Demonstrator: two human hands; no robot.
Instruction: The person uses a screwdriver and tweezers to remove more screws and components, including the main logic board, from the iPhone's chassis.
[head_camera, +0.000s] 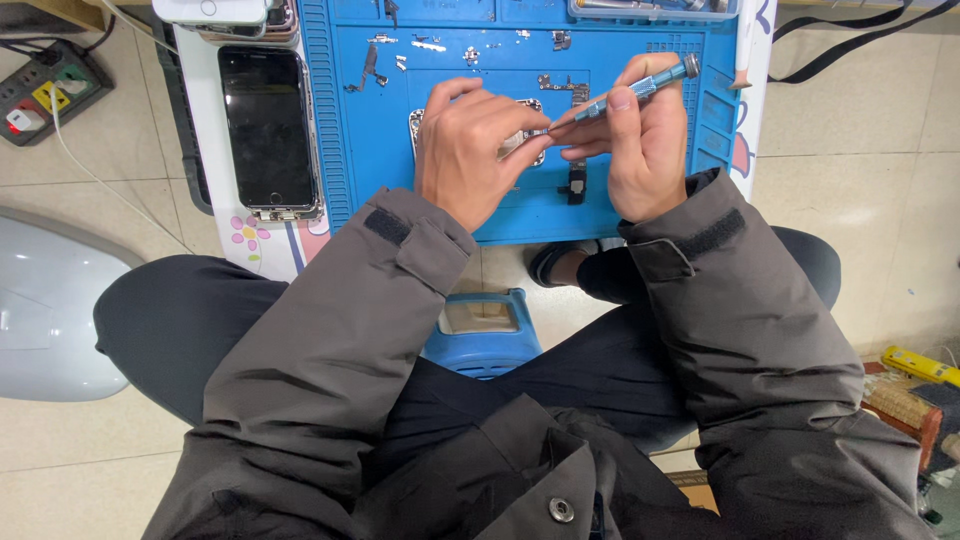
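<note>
Pinching the screwdriver (640, 85) upright, the right hand (640, 140) wants steady light turns while the left hand (470, 150) grips the phone frame (530, 140).

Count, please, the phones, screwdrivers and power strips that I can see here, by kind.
Phones: 3 (black-screened, white one at the top, opened one under the left hand)
Screwdrivers: 1, in the right hand
Power strips: 1
Total: 5

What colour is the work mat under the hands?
Blue. The work mat shows best in the head view, the only one, with small metal parts scattered on it.
</note>
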